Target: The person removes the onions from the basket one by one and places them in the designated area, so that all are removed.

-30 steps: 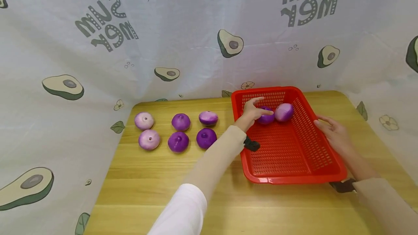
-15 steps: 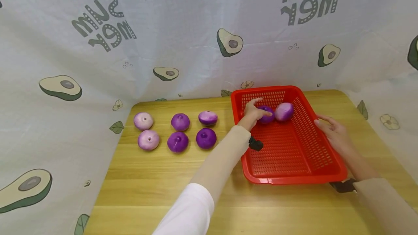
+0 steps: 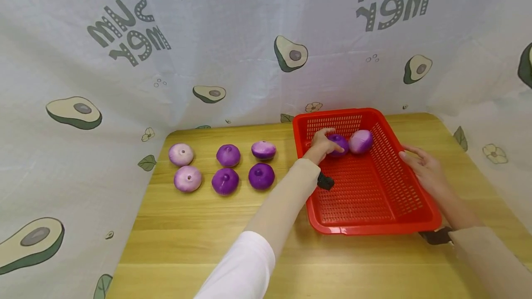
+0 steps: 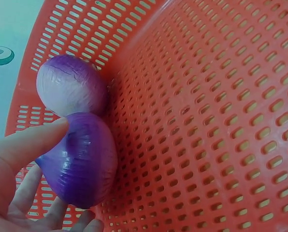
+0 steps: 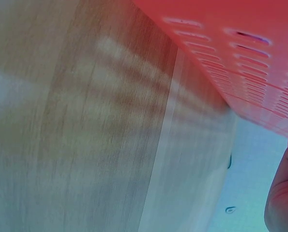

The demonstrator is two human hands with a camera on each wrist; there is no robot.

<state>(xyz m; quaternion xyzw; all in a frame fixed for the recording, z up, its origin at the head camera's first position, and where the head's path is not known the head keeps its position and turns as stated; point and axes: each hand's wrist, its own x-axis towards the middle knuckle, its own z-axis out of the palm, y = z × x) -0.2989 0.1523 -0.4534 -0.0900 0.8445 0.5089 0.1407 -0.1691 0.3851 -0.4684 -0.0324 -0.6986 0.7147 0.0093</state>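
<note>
Inside the red plastic basket (image 3: 353,197), my left hand (image 3: 321,146) grips a dark purple onion (image 4: 88,159). The left wrist view shows the thumb on its upper side and the other fingers bent round below. A paler purple-and-white onion (image 3: 360,141) lies against it, near the basket's far wall. At the basket's right rim is my right hand (image 3: 428,172), thumb on the edge and fingers along the outside, holding it. Only a bit of a right finger (image 5: 284,193) shows in the right wrist view, beside the basket's slotted wall.
Left of the basket on the wooden table (image 3: 187,243) several onions stand in pairs: two pale ones (image 3: 188,179), two purple ones (image 3: 225,181), and a dark one (image 3: 261,176) with a two-toned one (image 3: 263,150). A printed curtain (image 3: 232,36) hangs behind the table.
My left hand has moved slightly and its fingers and thumb have closed in round the dark purple onion. The right hand and the basket have stayed in place.
</note>
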